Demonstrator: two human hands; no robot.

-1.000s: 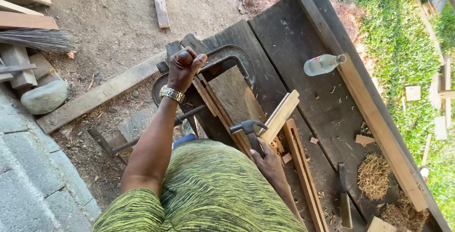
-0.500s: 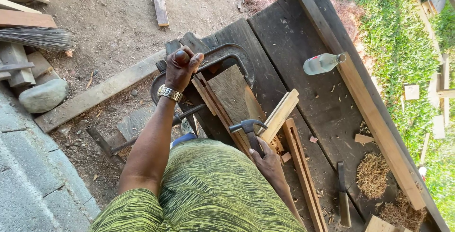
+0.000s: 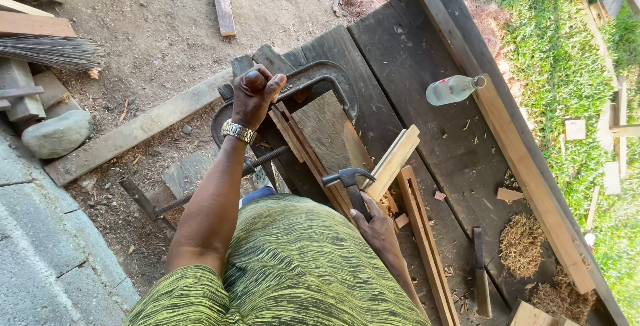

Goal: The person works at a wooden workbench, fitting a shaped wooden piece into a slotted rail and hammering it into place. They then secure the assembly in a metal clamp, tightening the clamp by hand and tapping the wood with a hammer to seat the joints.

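Note:
My left hand [image 3: 255, 95], with a metal watch at the wrist, grips the far end of a wooden strip assembly [image 3: 308, 156] that lies on a dark wooden workbench [image 3: 400, 79]. My right hand [image 3: 377, 227] holds a claw hammer [image 3: 349, 183] by its handle, the head just beside a light wooden frame piece [image 3: 393, 161]. A grooved wooden slat [image 3: 421, 229] lies along the bench next to my right hand. A wide weathered board [image 3: 330, 129] sits under the strips.
A clear bottle [image 3: 453, 89] lies on the bench. A chisel [image 3: 481, 275] and wood shavings [image 3: 521, 243] are at the right. A long plank [image 3: 527, 166] edges the bench. A stone [image 3: 57, 134], a broom [image 3: 47, 51] and planks lie on the dirt.

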